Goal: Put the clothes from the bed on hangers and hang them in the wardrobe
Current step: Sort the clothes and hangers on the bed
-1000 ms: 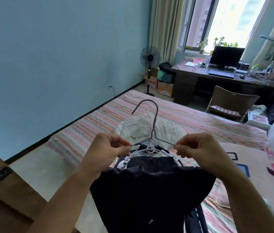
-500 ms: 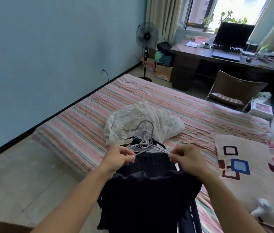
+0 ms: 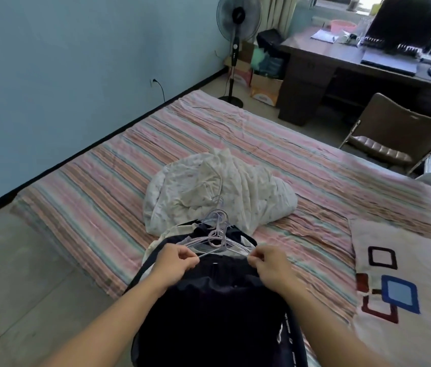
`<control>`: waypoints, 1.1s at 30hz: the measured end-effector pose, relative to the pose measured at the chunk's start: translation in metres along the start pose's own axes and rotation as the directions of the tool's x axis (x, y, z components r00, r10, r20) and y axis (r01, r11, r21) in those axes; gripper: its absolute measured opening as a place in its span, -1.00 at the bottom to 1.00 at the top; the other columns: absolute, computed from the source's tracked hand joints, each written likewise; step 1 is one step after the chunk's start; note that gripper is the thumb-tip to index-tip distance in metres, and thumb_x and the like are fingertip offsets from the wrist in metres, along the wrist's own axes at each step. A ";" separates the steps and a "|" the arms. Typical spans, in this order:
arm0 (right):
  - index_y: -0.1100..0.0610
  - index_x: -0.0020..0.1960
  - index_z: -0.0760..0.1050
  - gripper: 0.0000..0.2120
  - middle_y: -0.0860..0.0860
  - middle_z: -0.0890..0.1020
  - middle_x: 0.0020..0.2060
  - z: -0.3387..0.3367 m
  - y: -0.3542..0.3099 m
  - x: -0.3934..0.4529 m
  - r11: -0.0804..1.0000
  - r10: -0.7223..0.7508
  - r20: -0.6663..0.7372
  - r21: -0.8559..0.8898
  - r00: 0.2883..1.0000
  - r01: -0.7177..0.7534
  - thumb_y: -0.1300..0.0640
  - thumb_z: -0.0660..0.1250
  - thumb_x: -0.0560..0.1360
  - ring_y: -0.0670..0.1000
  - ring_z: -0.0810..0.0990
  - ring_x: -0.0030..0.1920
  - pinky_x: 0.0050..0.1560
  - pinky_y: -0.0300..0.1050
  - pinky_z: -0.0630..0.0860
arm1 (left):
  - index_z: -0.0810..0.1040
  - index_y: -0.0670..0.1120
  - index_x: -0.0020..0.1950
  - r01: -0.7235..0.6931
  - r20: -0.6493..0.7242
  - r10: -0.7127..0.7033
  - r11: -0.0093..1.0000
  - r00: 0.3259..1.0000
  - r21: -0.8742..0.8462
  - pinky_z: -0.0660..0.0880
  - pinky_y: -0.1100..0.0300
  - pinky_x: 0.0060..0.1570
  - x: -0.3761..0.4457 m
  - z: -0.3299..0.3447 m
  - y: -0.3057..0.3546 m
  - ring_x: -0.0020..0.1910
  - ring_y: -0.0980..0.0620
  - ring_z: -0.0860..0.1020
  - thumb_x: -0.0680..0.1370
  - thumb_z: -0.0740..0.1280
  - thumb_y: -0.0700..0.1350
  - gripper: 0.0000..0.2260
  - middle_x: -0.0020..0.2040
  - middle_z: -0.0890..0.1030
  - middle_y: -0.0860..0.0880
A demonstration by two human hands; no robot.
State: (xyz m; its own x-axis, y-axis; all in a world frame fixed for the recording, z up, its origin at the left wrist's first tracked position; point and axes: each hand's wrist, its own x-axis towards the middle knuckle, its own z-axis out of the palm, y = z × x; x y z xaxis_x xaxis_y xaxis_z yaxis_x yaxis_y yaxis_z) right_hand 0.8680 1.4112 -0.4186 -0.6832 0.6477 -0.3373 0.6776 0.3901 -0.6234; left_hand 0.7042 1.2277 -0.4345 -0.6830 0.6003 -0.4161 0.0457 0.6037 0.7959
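nearest, a dark garment [image 3: 217, 313] hangs down between the person's forearms, draped over a thin wire hanger [image 3: 210, 252] so its weight falls evenly on both sides. the left hand [image 3: 176, 262] pinches the hanger's left arm with curled fingers and the right hand [image 3: 268, 263] pinches the right arm the same way, each grip closed on the wire, likely to keep the hanger level while the cloth is settled. just beyond lies a bundle of spare hangers [image 3: 217, 229], hooks together, resting on more dark clothing at the near edge of the bed [image 3: 90, 186]. behind them sits a crumpled pale garment [image 3: 214, 189], not yet hung. to the right lies a patterned pillow [image 3: 404, 287]. farther off stand a fan [image 3: 236, 19], a chair [image 3: 399, 133] and a cluttered surface [image 3: 322, 49]. no wardrobe is in view.
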 end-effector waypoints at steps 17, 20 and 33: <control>0.11 -0.24 0.59 -0.81 -0.07 0.56 -0.36 0.101 0.095 0.213 0.992 0.109 -0.049 0.066 0.993 -0.106 0.27 0.37 0.53 -0.16 0.47 -0.31 -0.35 -0.42 0.27 | 0.08 -0.01 0.59 -0.025 -0.031 0.053 0.804 0.998 0.594 0.06 0.05 0.51 0.180 0.081 -0.105 0.54 -0.05 0.17 0.50 0.38 0.12 -0.24 0.56 0.21 0.00; 0.06 -0.27 0.55 -0.78 -0.08 0.57 -0.35 0.119 0.109 0.237 0.983 0.158 -0.049 0.103 0.986 -0.152 0.26 0.37 0.54 -0.18 0.48 -0.29 -0.32 -0.40 0.28 | -0.47 0.02 0.52 -0.084 0.048 0.073 0.650 0.996 0.755 -0.52 -0.09 0.39 0.183 0.097 -0.135 0.51 -0.10 -0.44 0.41 0.25 0.41 0.07 0.52 -0.46 -0.09; 0.10 0.42 0.41 -0.58 -0.03 0.50 0.36 0.169 0.174 0.231 0.994 -0.042 0.004 -0.097 0.999 0.042 -0.04 0.27 0.62 0.02 0.40 0.42 0.47 -0.15 0.20 | -0.68 0.00 0.37 -0.135 0.210 -0.103 0.490 0.972 0.861 -0.46 -0.23 0.37 0.233 0.131 -0.204 0.38 -0.16 -0.62 0.47 0.06 0.47 0.01 0.39 -0.64 -0.18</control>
State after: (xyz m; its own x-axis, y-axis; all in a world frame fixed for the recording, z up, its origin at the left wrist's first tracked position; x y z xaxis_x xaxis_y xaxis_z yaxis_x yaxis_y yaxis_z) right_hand 0.7823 1.5175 -0.7243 -0.7121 0.6283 -0.3133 0.6713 0.4787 -0.5658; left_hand 0.6315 1.3137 -0.7513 -0.5153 0.6317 -0.5791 0.7422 0.6668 0.0669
